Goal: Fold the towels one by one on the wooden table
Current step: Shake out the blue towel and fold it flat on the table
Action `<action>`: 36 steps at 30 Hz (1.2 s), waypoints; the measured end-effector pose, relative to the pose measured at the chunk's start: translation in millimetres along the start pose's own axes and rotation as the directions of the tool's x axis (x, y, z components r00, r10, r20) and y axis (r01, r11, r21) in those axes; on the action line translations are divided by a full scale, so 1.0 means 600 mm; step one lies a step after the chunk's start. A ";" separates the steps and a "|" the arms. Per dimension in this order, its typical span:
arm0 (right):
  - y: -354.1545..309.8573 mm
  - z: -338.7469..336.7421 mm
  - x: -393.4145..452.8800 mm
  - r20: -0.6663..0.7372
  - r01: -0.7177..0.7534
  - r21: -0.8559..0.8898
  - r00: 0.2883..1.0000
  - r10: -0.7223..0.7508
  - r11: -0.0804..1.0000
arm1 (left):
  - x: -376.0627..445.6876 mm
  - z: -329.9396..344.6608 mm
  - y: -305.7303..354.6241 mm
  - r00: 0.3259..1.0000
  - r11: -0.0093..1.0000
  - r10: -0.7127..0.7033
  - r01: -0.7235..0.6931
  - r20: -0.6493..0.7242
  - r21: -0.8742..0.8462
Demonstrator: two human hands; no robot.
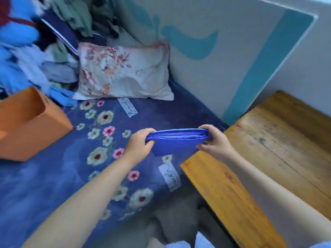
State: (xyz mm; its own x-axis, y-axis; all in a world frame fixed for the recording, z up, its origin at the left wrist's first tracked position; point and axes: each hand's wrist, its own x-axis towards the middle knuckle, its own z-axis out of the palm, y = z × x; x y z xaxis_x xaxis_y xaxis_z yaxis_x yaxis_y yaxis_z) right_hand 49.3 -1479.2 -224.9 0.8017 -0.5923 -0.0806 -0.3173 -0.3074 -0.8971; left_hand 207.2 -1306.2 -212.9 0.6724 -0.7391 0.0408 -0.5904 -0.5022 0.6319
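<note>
Bedroom, floral bed w/ wooden surface [268,149] at right. Folded blue towel [176,140] held mid-frame above bed edge, left grip [138,144] & right grip [215,139] pinching its ends, prob. keeping folds together en route to surface.

Left arm: I see it bare, reaching forward from the lower left, nearly straight.
Left hand [139,144]: fingers curled over one end of the folded blue towel [176,143], thumb underneath, gripping.
Right arm: I see it bare, coming in from the lower right and angled inward.
Right hand [214,140]: it grips the towel's other end, fingers wrapped over the top edge.
Both hands: level with each other, held up in front of me.
</note>
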 end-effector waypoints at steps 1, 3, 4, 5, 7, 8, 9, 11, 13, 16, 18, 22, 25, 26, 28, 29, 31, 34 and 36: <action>-0.024 0.032 0.005 0.000 0.036 -0.032 0.999 -0.036 0.999 | -0.017 -0.033 -0.015 0.999 1.000 -0.026 0.026 -0.036 0.009; -0.077 0.101 0.013 0.001 0.120 -0.081 0.993 -0.120 0.989 | -0.052 -0.104 -0.050 0.988 0.997 -0.075 0.078 -0.132 0.020; -0.102 0.133 0.013 0.017 0.150 -0.093 0.989 -0.149 0.984 | -0.068 -0.133 -0.069 0.979 0.994 -0.099 0.106 -0.176 0.029; -0.141 0.188 0.013 0.067 0.188 -0.091 0.981 -0.183 0.978 | -0.101 -0.186 -0.102 0.960 0.985 -0.141 0.159 -0.241 0.059; -0.184 0.237 0.017 0.114 0.211 -0.092 0.973 -0.200 0.973 | -0.126 -0.236 -0.139 0.944 0.969 -0.164 0.208 -0.285 0.131; -0.218 0.283 0.014 0.163 0.235 -0.082 0.962 -0.220 0.969 | -0.155 -0.276 -0.170 0.929 0.957 -0.185 0.245 -0.322 0.156; -0.243 0.315 0.013 0.186 0.259 -0.076 0.952 -0.241 0.963 | -0.177 -0.305 -0.193 0.919 0.947 -0.198 0.270 -0.341 0.177; -0.296 0.388 0.000 0.237 0.324 -0.066 0.924 -0.301 0.944 | -0.228 -0.363 -0.246 0.889 0.926 -0.226 0.323 -0.399 0.194; -0.338 0.455 -0.018 0.270 0.390 -0.052 0.892 -0.363 0.919 | -0.276 -0.407 -0.297 0.861 0.914 -0.253 0.362 -0.442 0.183; -0.381 0.535 -0.035 0.339 0.465 -0.033 0.838 -0.428 0.884 | -0.340 -0.452 -0.356 0.826 0.891 -0.325 0.430 -0.461 0.143; -0.410 0.588 -0.038 0.384 0.496 -0.023 0.806 -0.450 0.868 | -0.375 -0.478 -0.396 0.806 0.874 -0.353 0.465 -0.475 0.140; -0.454 0.666 -0.022 0.431 0.481 0.037 0.783 -0.448 0.876 | -0.400 -0.510 -0.448 0.745 0.872 -0.387 0.487 -0.543 0.047; -0.481 0.724 0.009 0.493 0.442 0.061 0.766 -0.412 0.895 | -0.385 -0.537 -0.489 0.637 0.859 -0.476 0.485 -0.606 -0.165; -0.489 0.740 0.024 0.506 0.436 0.068 0.760 -0.408 0.897 | -0.374 -0.548 -0.503 0.608 0.844 -0.510 0.491 -0.608 -0.217; -0.500 0.769 0.058 0.529 0.436 0.088 0.741 -0.413 0.896 | -0.349 -0.567 -0.532 0.584 0.811 -0.570 0.514 -0.579 -0.280; -0.506 0.786 0.082 0.538 0.429 0.105 0.734 -0.414 0.897 | -0.331 -0.579 -0.551 0.579 0.794 -0.595 0.528 -0.557 -0.300; -0.515 0.813 0.122 0.544 0.399 0.125 0.738 -0.399 0.908 | -0.301 -0.603 -0.582 0.583 0.772 -0.629 0.548 -0.514 -0.322; -0.534 0.858 0.193 0.526 0.372 0.152 0.754 -0.394 0.916 | -0.243 -0.640 -0.633 0.599 0.767 -0.634 0.568 -0.490 -0.299; -0.553 0.887 0.238 0.509 0.387 0.176 0.751 -0.420 0.905 | -0.201 -0.664 -0.667 0.600 0.776 -0.623 0.558 -0.503 -0.295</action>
State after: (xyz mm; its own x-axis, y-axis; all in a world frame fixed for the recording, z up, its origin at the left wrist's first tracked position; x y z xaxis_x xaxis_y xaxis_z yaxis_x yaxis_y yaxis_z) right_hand 538.5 -1065.5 -170.1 0.9934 0.0629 0.0956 0.1124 -0.3761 -0.9197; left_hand 540.3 -837.3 -162.4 0.9953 0.0951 0.0201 0.0490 -0.6693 0.7414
